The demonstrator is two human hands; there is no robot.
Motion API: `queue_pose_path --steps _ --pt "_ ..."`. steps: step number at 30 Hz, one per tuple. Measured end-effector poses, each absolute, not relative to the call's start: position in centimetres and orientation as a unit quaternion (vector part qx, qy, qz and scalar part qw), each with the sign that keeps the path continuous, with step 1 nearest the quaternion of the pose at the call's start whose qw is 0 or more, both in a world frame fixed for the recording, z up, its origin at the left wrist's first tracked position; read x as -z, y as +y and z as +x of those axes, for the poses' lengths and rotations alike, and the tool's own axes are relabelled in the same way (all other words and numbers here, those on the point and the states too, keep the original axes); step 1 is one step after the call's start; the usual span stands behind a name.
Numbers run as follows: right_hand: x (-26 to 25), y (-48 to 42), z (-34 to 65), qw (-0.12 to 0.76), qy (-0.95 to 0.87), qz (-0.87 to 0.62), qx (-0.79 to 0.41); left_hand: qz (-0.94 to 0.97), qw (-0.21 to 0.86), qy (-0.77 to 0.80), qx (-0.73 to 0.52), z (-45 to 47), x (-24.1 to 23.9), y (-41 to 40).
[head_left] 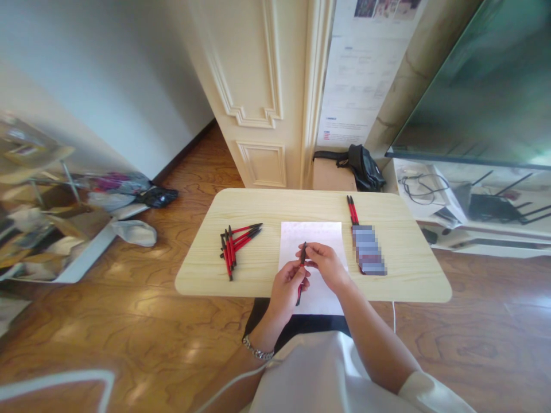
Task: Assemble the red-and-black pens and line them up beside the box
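Both my hands meet over a white sheet of paper (327, 295) in the middle of the small table. My left hand (287, 287) is closed around the body of a red and black pen (303, 255), whose lower end sticks out below the fingers. With its fingertips, my right hand (325, 263) pinches the black upper part of the same pen. Left of the paper lies a loose pile of red and black pens (232, 246), several of them crossing each other. Two more such pens (352, 210) lie side by side at the right, above a blurred-out phone-like rectangle (369, 250).
The light wooden table (198, 269) has rounded corners. Behind it a black bag (364, 166) rests on a box, next to a white stand with a router (495, 207). Cluttered shelves (55, 229) stand at the left. A white cable (394, 317) hangs below the table's front edge.
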State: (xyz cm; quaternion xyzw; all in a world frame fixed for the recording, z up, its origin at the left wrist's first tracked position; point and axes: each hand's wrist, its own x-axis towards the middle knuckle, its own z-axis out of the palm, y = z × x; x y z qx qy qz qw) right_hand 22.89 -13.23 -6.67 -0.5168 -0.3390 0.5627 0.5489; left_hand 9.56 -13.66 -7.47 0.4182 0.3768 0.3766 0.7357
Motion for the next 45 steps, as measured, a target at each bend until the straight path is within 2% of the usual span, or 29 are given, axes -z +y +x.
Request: queue_pose_path --steps 5,15,19,23,25,31,37,41,45 --pt "6.9 -13.1 23.2 0.557 -0.354 -0.541 -0.521 0.421 0.732 0.382 -0.376 9.6 7.4 -13.8" --pt "5.6 -12.7 24.6 0.525 -0.356 -0.557 -0.536 0.405 0.751 0.368 -0.369 9.8 7.7 -14.2" --pt "4.7 -11.6 25.2 0.552 -0.323 -0.553 -0.534 0.393 0.759 0.371 -0.364 9.4 8.0 -14.5" --pt "4.5 -10.1 25.7 0.593 -0.310 -0.566 -0.482 0.379 0.765 0.373 -0.364 8.6 8.4 -14.7" --pt "4.9 -9.6 25.5 0.565 -0.347 -0.599 -0.450 0.370 0.760 0.376 -0.380 8.1 8.5 -14.7" --pt "7.0 -9.9 22.0 0.355 -0.491 -0.739 -0.294 0.353 0.747 0.385 -0.411 6.9 8.6 -14.2" --pt "7.8 -9.6 19.7 0.209 -0.566 -0.771 -0.202 0.346 0.740 0.398 -0.417 6.5 8.4 -13.8" --pt "8.1 -9.6 19.7 0.207 -0.577 -0.767 -0.189 0.345 0.740 0.397 -0.418 6.6 8.4 -13.6" --pt "7.4 -10.1 20.5 0.301 -0.559 -0.741 -0.219 0.343 0.740 0.399 -0.420 6.9 8.2 -13.6"
